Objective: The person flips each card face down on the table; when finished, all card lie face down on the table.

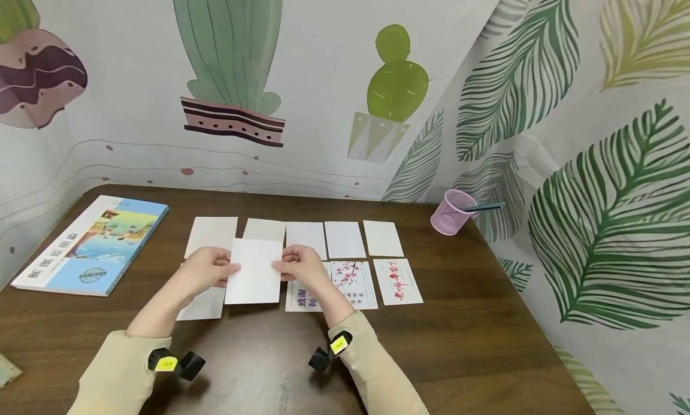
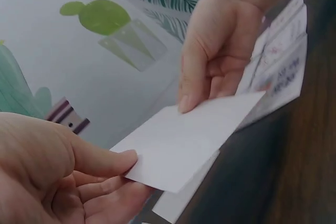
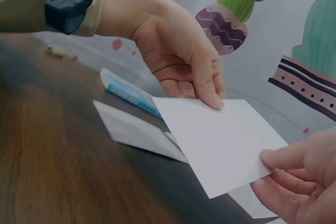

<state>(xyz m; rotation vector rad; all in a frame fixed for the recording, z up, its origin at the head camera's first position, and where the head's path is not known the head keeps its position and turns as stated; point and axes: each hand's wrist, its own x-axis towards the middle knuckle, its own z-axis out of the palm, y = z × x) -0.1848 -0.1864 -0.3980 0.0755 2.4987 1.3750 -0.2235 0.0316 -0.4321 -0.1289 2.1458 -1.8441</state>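
Note:
Between both hands a blank white card (image 1: 253, 272) is held up over the rows of cards, its plain side toward the head camera. My left hand (image 1: 207, 271) pinches its left edge, thumb on top and fingers beneath. The right hand (image 1: 304, 268) pinches the opposite edge the same way, as the right wrist view shows with the card (image 3: 218, 142) stretched flat between them. Under and behind it lie more white cards, among them a blank card (image 1: 202, 304) below the left hand and a card with pink blossoms (image 1: 353, 283) right of the right hand.
Along the back row lie blank cards, such as the white card (image 1: 345, 239). A card with red writing (image 1: 398, 281) lies at the front row's right end. A blue-and-white book (image 1: 97, 244) sits at left. A pink cup (image 1: 453, 211) holding pens stands back right, near the wall.

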